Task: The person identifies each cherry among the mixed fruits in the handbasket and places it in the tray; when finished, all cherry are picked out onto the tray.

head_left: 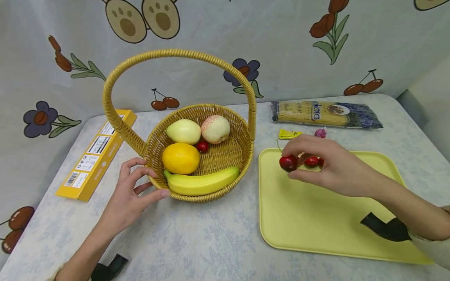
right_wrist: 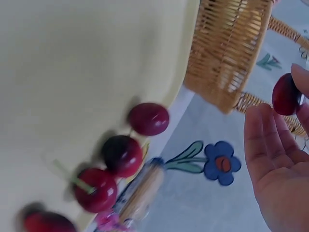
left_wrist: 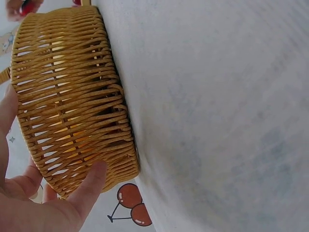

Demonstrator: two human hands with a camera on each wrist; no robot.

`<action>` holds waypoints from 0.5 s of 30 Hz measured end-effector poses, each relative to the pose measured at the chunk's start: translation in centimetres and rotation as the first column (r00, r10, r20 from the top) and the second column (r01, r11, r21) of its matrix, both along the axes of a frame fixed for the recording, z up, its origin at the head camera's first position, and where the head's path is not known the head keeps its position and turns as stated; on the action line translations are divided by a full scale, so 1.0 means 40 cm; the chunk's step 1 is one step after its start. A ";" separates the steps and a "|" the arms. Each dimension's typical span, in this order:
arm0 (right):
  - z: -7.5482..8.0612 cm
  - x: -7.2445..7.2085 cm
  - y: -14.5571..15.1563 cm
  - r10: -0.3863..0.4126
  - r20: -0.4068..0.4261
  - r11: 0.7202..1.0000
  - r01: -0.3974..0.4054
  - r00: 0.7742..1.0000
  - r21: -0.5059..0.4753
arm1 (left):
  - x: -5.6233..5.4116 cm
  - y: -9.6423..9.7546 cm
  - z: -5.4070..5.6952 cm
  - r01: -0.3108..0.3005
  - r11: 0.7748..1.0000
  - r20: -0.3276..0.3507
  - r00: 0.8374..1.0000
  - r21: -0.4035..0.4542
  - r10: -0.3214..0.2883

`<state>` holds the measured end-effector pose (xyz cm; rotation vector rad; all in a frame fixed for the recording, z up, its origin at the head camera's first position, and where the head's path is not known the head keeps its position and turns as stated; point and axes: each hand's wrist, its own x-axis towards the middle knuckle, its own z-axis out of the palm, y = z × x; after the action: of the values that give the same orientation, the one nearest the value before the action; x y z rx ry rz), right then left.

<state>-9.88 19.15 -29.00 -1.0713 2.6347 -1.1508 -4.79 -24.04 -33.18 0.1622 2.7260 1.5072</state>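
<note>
My right hand (head_left: 325, 166) pinches a dark red cherry (head_left: 288, 163) with a thin green stem, raised over the left part of a yellow tray (head_left: 316, 226). In the right wrist view several other cherries (right_wrist: 148, 119) lie on the tray near its edge. At the left, my left hand (head_left: 130, 195) grips the near left side of a woven basket (head_left: 226, 154), fingers at the rim and thumb against the outer wall. Inside the basket are a banana (head_left: 204, 183), a yellow lemon-like fruit (head_left: 181, 159), a pale green pear-like fruit (head_left: 184, 132), a peach (head_left: 215, 129) and one cherry (head_left: 202, 146).
The basket's tall handle (head_left: 175, 53) arches above it. A long yellow box (head_left: 96, 156) lies to its left. Behind the tray are a pasta packet (head_left: 325, 114), a small yellow packet (head_left: 289, 134) and a pink wrapped candy (head_left: 320, 133). A patterned curtain (head_left: 281, 47) hangs at the back.
</note>
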 end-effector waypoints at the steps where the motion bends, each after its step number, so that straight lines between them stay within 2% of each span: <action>1: -0.004 0.001 0.011 -0.013 -0.003 1.000 0.013 1.000 0.013 | 0.000 0.001 0.000 -0.001 1.000 0.000 1.000 0.000 0.001; 6: -0.033 0.002 0.054 -0.057 -0.021 0.995 0.059 0.998 0.083 | 0.001 0.001 0.001 -0.001 1.000 0.000 1.000 0.000 0.001; 12: -0.078 -0.005 0.090 -0.063 -0.054 0.981 0.072 0.997 0.182 | 0.001 0.001 0.001 -0.002 1.000 0.004 1.000 -0.008 0.002; 15: -0.092 -0.007 0.101 -0.071 -0.033 0.975 0.076 0.997 0.208 | 0.001 0.001 0.001 -0.002 1.000 0.003 1.000 -0.010 0.002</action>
<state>-10.15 23.20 -32.70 -0.9630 2.7598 -0.8517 -4.75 -24.00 -33.15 0.1573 2.7310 1.4931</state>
